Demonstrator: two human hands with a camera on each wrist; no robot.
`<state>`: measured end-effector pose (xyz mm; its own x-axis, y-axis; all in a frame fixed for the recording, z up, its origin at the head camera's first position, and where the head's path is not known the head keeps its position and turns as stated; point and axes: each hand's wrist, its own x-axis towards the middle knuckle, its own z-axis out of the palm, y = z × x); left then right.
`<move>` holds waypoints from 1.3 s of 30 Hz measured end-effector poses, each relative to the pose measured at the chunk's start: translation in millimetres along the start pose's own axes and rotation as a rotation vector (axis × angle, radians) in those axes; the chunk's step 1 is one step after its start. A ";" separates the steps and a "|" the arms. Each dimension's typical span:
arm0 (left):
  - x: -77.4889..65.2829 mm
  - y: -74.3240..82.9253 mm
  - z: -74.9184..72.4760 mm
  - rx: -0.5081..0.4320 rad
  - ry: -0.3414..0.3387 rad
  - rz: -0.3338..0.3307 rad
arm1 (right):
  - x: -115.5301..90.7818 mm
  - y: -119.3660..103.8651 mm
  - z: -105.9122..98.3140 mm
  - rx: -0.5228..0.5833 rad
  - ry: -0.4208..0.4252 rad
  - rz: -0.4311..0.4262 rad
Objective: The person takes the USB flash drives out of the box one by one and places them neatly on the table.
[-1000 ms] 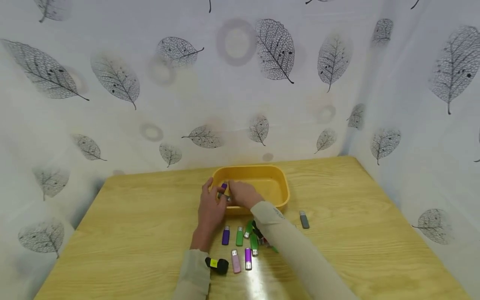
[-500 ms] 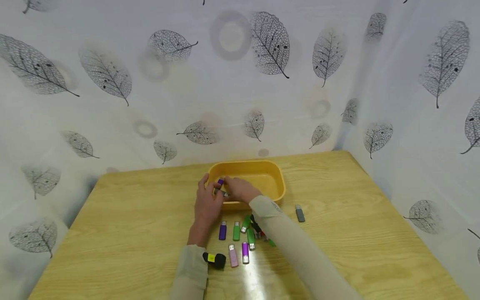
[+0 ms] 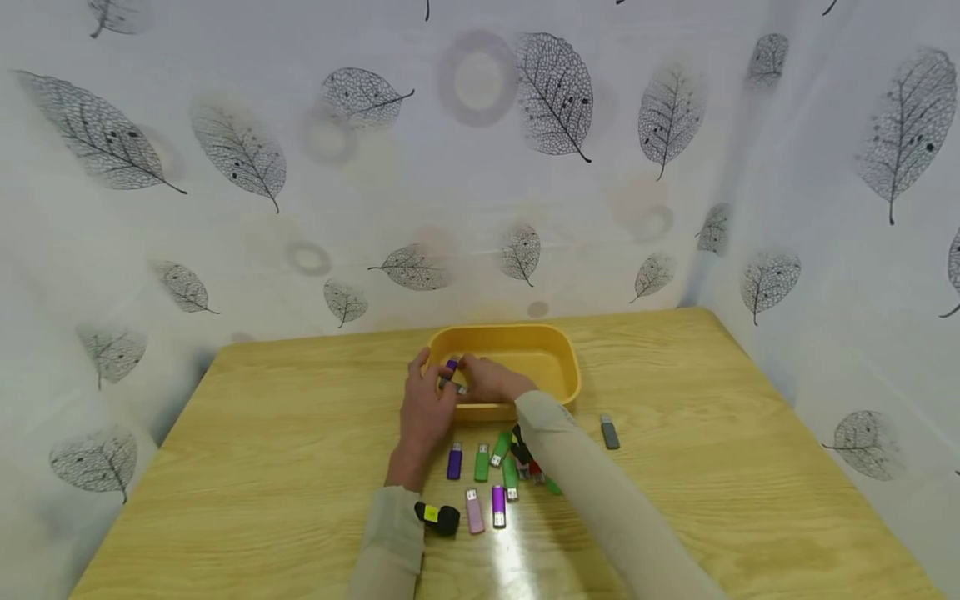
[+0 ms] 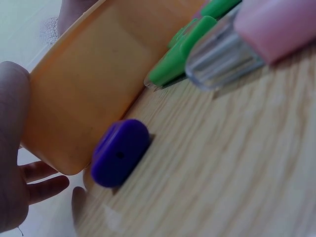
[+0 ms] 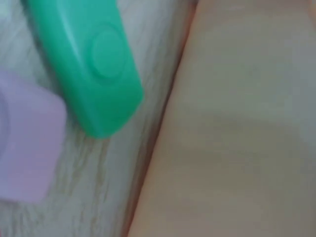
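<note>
My left hand (image 3: 429, 408) bends over the left end of a yellow plastic tray (image 3: 517, 412), its fingers spread at the rim. In the left wrist view some left-hand fingers (image 4: 47, 190) lie outside the tray wall (image 4: 89, 89). Inside, a grey USB stick (image 3: 455, 387) lies by that hand's thumb and forefinger; whether they pinch it is unclear. A purple USB stick (image 3: 452, 364) sits just beyond. My right hand (image 3: 491, 381) reaches into the tray beside both sticks, fingers bent, fingertips partly hidden.
Before the tray lie a dark purple stick (image 3: 454, 462), several green ones (image 3: 482, 464), a pink one (image 3: 475, 512) and a bright purple one (image 3: 498, 507). The right sleeve (image 3: 592, 492) partly covers the pile. Another grey stick (image 3: 610, 432) lies farther right on the wooden table (image 3: 697, 467).
The head view shifts slightly. Both hands stay at the left end of the tray, with the right forearm a little farther right. The two sticks inside keep nearly the same places.
</note>
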<state>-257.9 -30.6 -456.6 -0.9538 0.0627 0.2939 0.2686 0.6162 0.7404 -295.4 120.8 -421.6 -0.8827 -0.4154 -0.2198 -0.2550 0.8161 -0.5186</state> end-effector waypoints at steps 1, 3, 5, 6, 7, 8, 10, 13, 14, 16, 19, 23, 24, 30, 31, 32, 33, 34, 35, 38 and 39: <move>0.1 0.8 -0.7 0.000 0.002 -0.001 | 0.6 1.4 -0.4 0.016 -0.009 -0.007; -0.1 1.9 -1.9 0.000 0.004 -0.001 | 0.9 3.5 -1.5 0.073 -0.026 -0.007; -0.6 2.8 -3.1 0.001 0.003 -0.009 | 0.2 5.3 -2.1 0.146 -0.048 0.003; -0.7 2.9 -3.3 0.002 0.001 -0.014 | -0.4 5.7 -2.5 0.179 -0.059 0.010; -0.8 3.1 -3.5 0.005 0.001 -0.016 | -1.4 5.6 -3.2 0.211 -0.067 0.015; -0.5 3.2 -3.6 0.005 0.003 -0.015 | -2.2 5.4 -4.0 0.233 -0.069 0.014; 0.1 3.2 -3.1 0.006 0.002 -0.009 | -4.4 5.4 -4.7 0.257 -0.070 0.013; 0.2 2.5 -0.9 0.010 -0.014 0.008 | -7.3 7.7 -3.3 0.238 -0.056 0.018; 0.1 2.5 -0.2 0.006 -0.019 0.015 | -7.9 8.8 -2.6 0.229 -0.053 0.023; -0.6 2.9 0.7 0.002 -0.033 0.021 | -8.5 10.9 -1.1 0.224 -0.052 0.035; -1.1 3.9 0.4 -0.001 -0.034 0.017 | -7.5 11.7 -0.2 0.216 -0.048 0.037; -0.3 2.5 -1.3 0.015 -0.009 -0.004 | -3.8 6.5 -2.7 0.215 -0.054 0.022; 0.2 1.9 -1.9 0.018 -0.001 -0.009 | -2.2 4.8 -3.8 0.209 -0.057 0.018; -0.4 -0.3 1.1 0.021 0.007 -0.005 | -0.4 6.3 -2.9 0.181 -0.044 0.028; 0.8 -0.2 0.2 0.021 0.011 -0.004 | 0.9 5.6 -4.3 0.174 -0.043 0.027; 1.6 0.0 -0.9 0.018 0.012 -0.005 | 1.9 5.1 -5.2 0.169 -0.042 0.023; 2.0 0.2 -1.8 0.014 0.011 -0.007 | 2.4 4.9 -5.4 0.161 -0.044 0.024; 2.1 0.6 -2.4 0.011 0.008 -0.011 | 2.6 5.1 -5.3 0.155 -0.047 0.027; 2.0 0.7 -2.6 0.009 0.002 -0.016 | 1.9 4.8 -5.4 0.150 -0.048 0.031; 1.7 0.8 -2.4 -0.004 -0.016 -0.028 | 0.4 4.9 -5.0 0.144 -0.047 0.045; 1.4 0.9 -2.2 -0.006 -0.019 -0.032 | 0.1 5.1 -4.6 0.139 -0.048 0.054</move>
<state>-258.7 -31.7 -454.2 -0.9642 0.0586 0.2585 0.2391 0.6137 0.7525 -298.6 126.8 -420.5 -0.8728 -0.3941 -0.2879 -0.1478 0.7755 -0.6138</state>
